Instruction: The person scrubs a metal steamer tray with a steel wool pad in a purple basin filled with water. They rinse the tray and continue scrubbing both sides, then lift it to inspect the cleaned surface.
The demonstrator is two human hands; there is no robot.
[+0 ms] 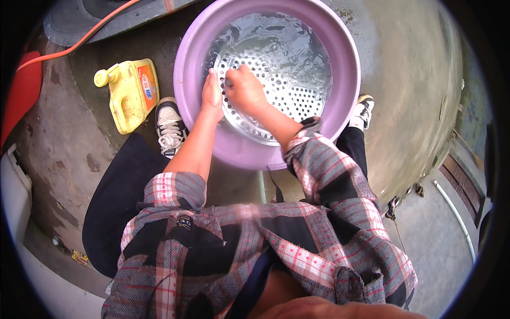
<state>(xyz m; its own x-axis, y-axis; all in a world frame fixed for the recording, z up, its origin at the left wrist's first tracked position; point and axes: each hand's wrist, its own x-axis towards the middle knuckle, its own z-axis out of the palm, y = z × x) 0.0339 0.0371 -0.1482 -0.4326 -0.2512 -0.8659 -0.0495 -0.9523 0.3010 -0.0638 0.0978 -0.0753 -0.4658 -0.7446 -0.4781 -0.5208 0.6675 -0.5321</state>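
A purple plastic basin (187, 75) holds water and stands between my feet. In it lies a round metal steamer tray with many holes (279, 93), partly under the water. My left hand (212, 95) grips the tray's left rim, fingers pointing up the picture. Close to its right, my right hand (244, 88) is curled over the perforated surface, closed on a small dark thing, perhaps a scouring pad; most of it is hidden by the fingers.
A yellow plastic jug (129, 95) with a label stands left of the basin, beside my shoe (170, 123). An orange hose (85, 38) runs across the upper left, near a red plastic object (24, 95). A pale pipe (456, 219) lies on the concrete at the right.
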